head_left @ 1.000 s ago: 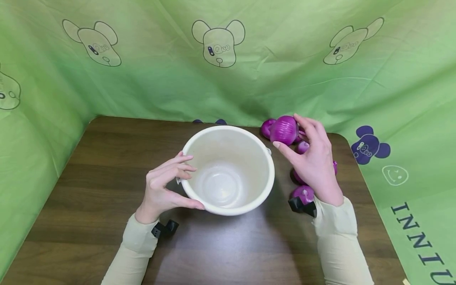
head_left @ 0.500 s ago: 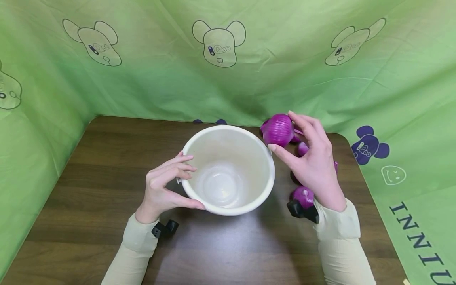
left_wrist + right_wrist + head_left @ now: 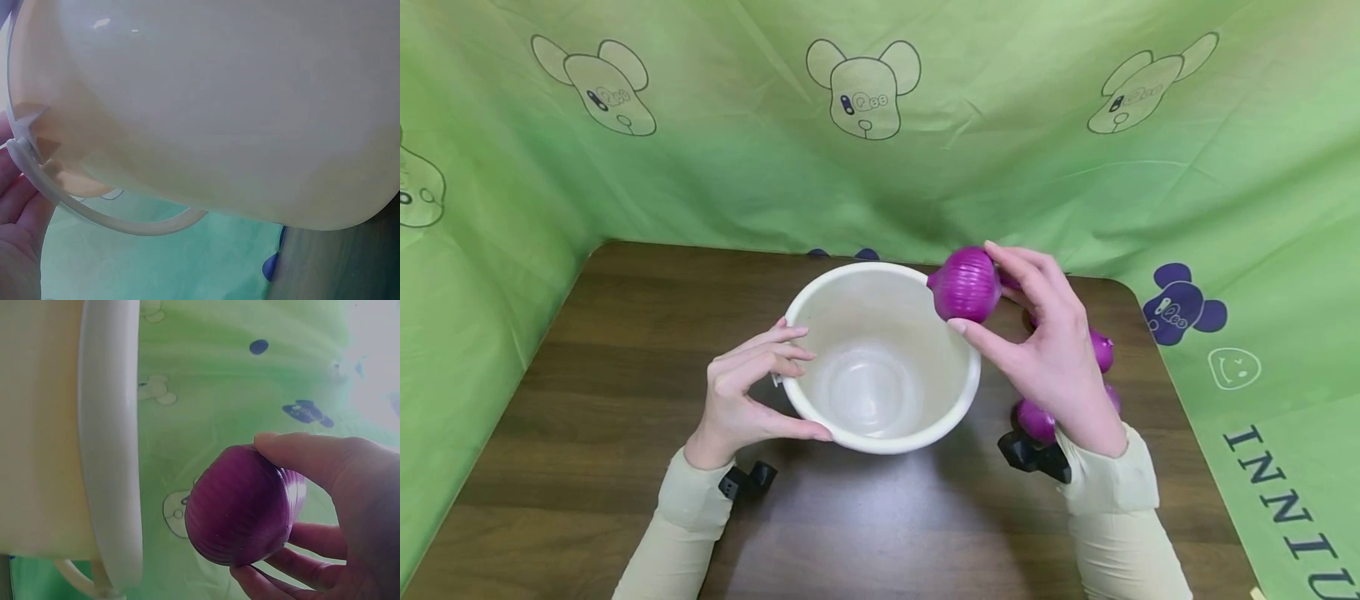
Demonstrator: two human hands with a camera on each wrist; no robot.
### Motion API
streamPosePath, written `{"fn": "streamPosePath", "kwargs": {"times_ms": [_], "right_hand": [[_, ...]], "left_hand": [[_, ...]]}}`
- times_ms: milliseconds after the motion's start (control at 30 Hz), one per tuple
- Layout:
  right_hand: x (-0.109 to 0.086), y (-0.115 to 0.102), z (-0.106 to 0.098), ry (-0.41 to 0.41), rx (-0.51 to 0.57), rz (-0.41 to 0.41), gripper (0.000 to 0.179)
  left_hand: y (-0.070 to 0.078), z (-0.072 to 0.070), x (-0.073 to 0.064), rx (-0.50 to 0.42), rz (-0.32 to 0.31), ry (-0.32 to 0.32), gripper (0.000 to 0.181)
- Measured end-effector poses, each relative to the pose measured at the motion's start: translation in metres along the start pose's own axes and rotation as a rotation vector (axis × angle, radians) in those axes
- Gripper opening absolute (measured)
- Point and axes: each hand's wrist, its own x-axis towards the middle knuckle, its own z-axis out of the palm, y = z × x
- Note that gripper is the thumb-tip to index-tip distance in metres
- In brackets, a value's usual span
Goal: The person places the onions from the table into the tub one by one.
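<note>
A white plastic bucket (image 3: 872, 317) stands mid-table, nothing showing inside it. My left hand (image 3: 747, 396) grips its left rim, fingertips over the inside edge and thumb along the front. In the left wrist view the bucket's side (image 3: 219, 112) fills most of the picture, with its curved handle (image 3: 134, 228) hanging below. My right hand (image 3: 1052, 354) pinches a purple onion (image 3: 966, 285) between thumb and fingers. The onion overlaps the far right rim in the head view. Seen from the right wrist, the same onion (image 3: 240, 506) is beside the bucket's rim (image 3: 112, 437).
Several more purple onions lie on the brown wooden table (image 3: 587, 433) at the right, partly behind my right hand; one onion (image 3: 1036, 421) shows by the black wrist camera (image 3: 1033, 457). A green cloth (image 3: 737, 183) with printed bear heads hangs behind and along both sides.
My right hand has carried the onion leftward from above the other onions to the bucket's right rim. More of the onions on the table now show. My left hand and the bucket stay put.
</note>
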Motion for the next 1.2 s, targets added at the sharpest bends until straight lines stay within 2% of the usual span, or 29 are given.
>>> {"fn": "streamPosePath", "kwargs": {"times_ms": [100,267,433,1200], "right_hand": [[0.000,-0.003,0.002,-0.012,-0.017,-0.035,0.078],[-0.001,0.010,0.006,-0.036,-0.086,-0.079,0.082],[-0.002,0.020,0.011,-0.080,-0.087,-0.077,0.084],[-0.009,0.026,0.028,-0.253,-0.051,-0.067,0.079]], "left_hand": [[0.000,0.000,0.000,-0.007,-0.005,-0.002,0.060],[0.000,-0.001,0.001,-0.010,-0.015,-0.006,0.060],[0.000,-0.001,0.002,-0.005,-0.024,-0.010,0.061],[-0.001,-0.004,0.003,-0.004,-0.039,-0.017,0.062]]}}
